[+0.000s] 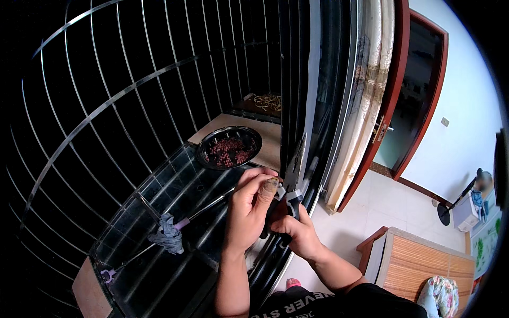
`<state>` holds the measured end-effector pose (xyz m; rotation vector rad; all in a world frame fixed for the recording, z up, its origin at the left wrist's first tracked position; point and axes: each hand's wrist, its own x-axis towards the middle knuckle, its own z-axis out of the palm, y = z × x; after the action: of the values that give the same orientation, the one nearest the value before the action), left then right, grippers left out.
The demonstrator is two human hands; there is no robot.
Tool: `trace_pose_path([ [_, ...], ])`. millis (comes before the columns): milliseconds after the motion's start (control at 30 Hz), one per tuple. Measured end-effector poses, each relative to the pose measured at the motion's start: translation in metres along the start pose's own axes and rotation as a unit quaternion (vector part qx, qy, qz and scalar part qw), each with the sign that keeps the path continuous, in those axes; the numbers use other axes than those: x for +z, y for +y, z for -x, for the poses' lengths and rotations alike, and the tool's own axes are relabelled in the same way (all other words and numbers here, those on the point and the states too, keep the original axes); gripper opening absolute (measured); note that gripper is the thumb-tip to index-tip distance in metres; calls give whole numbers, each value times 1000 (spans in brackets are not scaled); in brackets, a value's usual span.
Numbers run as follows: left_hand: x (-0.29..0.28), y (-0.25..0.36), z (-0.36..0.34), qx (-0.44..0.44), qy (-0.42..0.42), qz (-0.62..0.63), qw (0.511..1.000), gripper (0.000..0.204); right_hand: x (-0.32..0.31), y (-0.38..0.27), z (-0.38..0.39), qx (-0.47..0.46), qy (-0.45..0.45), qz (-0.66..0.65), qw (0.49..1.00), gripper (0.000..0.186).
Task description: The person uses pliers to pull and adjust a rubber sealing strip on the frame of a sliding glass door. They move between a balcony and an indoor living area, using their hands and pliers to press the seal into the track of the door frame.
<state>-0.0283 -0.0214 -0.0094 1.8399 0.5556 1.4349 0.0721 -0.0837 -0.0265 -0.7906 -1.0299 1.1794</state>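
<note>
My right hand (301, 233) grips a pair of long-nose pliers (293, 177) by its dark handles with light grey parts. The jaws point up and away, beside the window frame. Left of the pliers, my left hand (247, 206) is closed, with its thumb against the curled fingers. Brown patches mark the thumb's tip. Whatever lies between those fingers is too small or hidden to make out. The left fingertips come close to the pliers' pivot; whether they touch, I cannot tell.
A dark oval tray (255, 139) with reddish kernels stands on a tan board (268, 143) beyond my hands. Metal bars (130, 85) enclose the left side. A grey cloth (168, 236) lies by a thin rod with purple ends. On the right are a curtain (366, 100), door and woven-mat bed (424, 254).
</note>
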Motion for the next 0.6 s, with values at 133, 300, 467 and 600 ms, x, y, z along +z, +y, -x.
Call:
trace_pose_path([
  [133,-2,0,-7,25,4,-9,1000,22,3,-3,-4,9,3,-1,1000,7],
  [300,-3,3,-11,-1,2,-8,1000,25,7,3,-11,-16,29,-36,999,8],
  [467,3,-4,-15,9,-1,2,1000,22,-2,14,-18,-19,48,-29,998,9],
  [600,3,-4,-20,28,7,-7,1000,21,2,15,-20,-39,54,-34,997,10],
])
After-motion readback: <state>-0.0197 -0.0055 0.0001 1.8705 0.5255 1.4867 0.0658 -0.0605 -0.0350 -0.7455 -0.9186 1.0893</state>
